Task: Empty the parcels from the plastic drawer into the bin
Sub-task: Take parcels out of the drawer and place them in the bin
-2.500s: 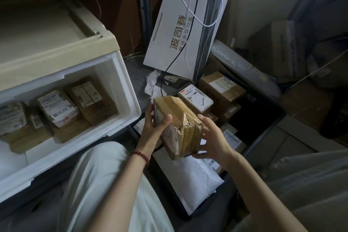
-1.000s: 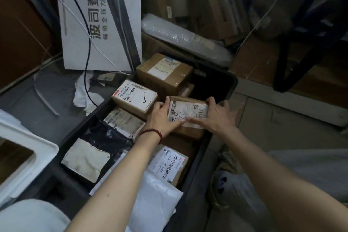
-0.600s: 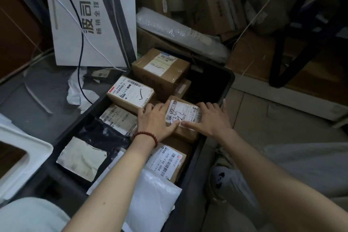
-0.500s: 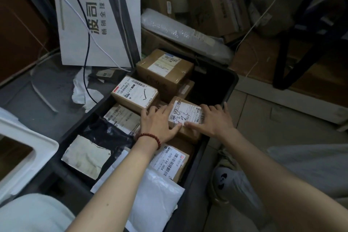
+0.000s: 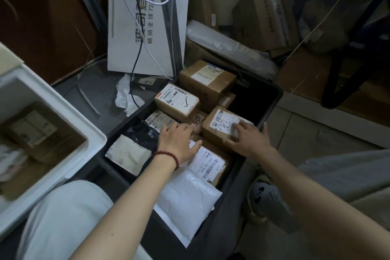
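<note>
right hand [image 5: 249, 139] flat on labelled parcel [image 5: 221, 121], left hand [image 5: 177, 143] spread beside it

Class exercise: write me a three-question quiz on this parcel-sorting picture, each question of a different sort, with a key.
1. True or false: the plastic drawer holds no parcels.
2. The right hand rests on: A) a white mailer; B) the brown parcel with the handwritten label; C) a black bag.
3. Fill in: the bead bracelet is on the ___ wrist.
Key: 1 false; 2 B; 3 left.
</note>
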`<state>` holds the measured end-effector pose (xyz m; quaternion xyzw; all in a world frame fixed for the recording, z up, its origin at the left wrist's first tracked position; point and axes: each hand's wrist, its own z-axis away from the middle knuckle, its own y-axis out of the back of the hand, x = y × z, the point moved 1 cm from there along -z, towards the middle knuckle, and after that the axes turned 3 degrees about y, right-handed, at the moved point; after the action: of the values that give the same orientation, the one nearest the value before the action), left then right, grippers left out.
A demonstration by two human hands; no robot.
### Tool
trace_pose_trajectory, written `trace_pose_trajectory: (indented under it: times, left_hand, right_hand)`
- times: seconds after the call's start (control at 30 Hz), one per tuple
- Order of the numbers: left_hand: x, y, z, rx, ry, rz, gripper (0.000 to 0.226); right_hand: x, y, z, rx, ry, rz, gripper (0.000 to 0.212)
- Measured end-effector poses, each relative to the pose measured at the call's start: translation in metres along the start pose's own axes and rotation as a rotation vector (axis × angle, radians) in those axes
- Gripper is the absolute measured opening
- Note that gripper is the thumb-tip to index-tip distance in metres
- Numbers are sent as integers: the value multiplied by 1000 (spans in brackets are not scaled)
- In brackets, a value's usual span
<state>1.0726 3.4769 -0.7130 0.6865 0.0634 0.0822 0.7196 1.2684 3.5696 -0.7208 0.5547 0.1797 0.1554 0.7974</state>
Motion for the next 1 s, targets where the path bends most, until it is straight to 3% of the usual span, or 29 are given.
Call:
trace_pose_trajectory:
  times: [0.13,0.47,0.6,1.0]
  left_hand:
    - [-25,16,22,14,79,19,56]
    - [-104,78,90,200,371,-1,44]
    - [-139,85,130,195,537,-3,43]
    - [-223,68,249,181,940,140,50]
  right_hand:
    - [-35,11,11,-21,94,-12,66]
    - [-184,53,34,273,468,-63,63]
    - [-229,53,49,231,599,-31,64]
    - [-336,55,79,107,769,-60,64]
